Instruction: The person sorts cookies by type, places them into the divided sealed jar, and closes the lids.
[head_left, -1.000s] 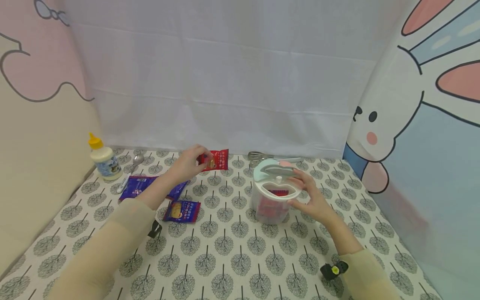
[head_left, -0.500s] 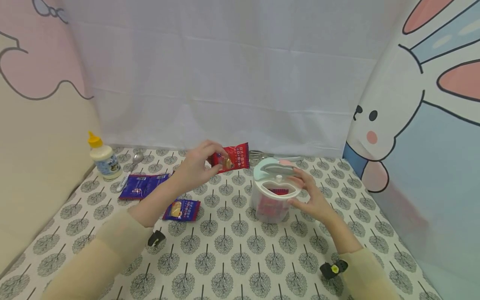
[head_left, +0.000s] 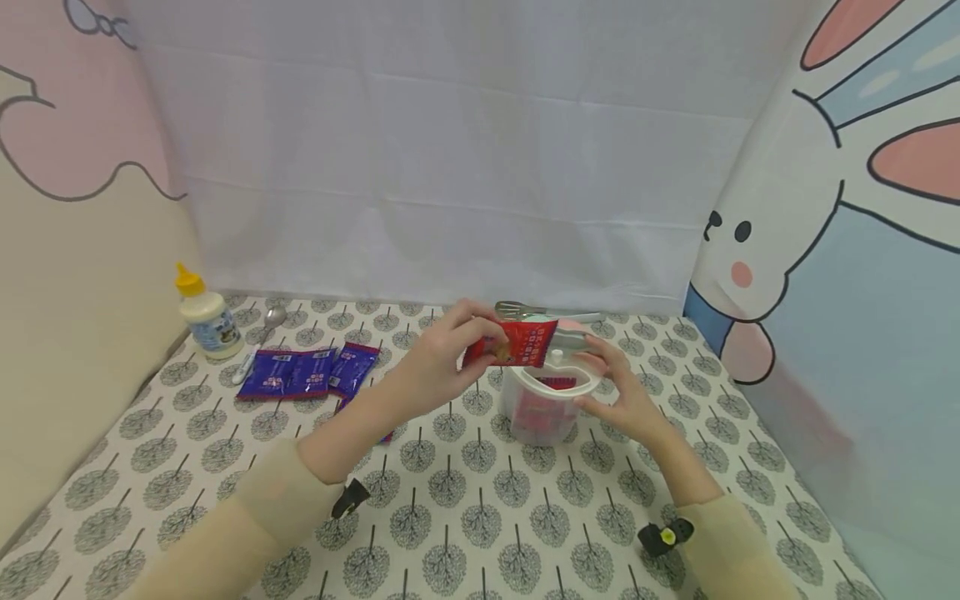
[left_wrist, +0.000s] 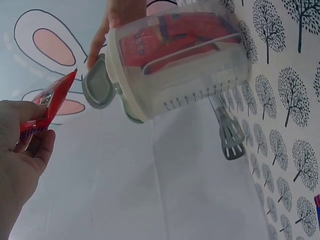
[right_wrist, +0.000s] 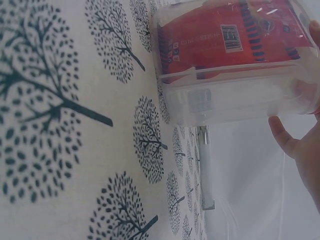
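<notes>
My left hand (head_left: 442, 358) pinches a red snack packet (head_left: 532, 343), a cookie pictured on it, by its left end. The packet is in the air, overlapping the back left of a clear plastic canister (head_left: 543, 425) in the head view. The canister stands upright, with red packets (left_wrist: 200, 30) inside that show through its wall. Its white lid has a flap (left_wrist: 99, 85) raised, leaving an opening. My right hand (head_left: 633, 404) grips the canister's top from the right, fingers at the raised flap and thumb by the rim. In the right wrist view that thumb (right_wrist: 282, 135) lies along the wall.
Several blue snack packets (head_left: 288, 375) lie at the left, one partly hidden behind my left forearm. Behind them are a spoon (head_left: 272, 321) and a yellow-capped squeeze bottle (head_left: 212, 321). A whisk (head_left: 513, 311) lies behind the canister. The tree-print cloth (head_left: 442, 517) meets a hanging white curtain (head_left: 450, 167).
My left hand has carried the red packet to the right, from over the back middle of the table to the canister's lid. My right hand and the canister have stayed in place.
</notes>
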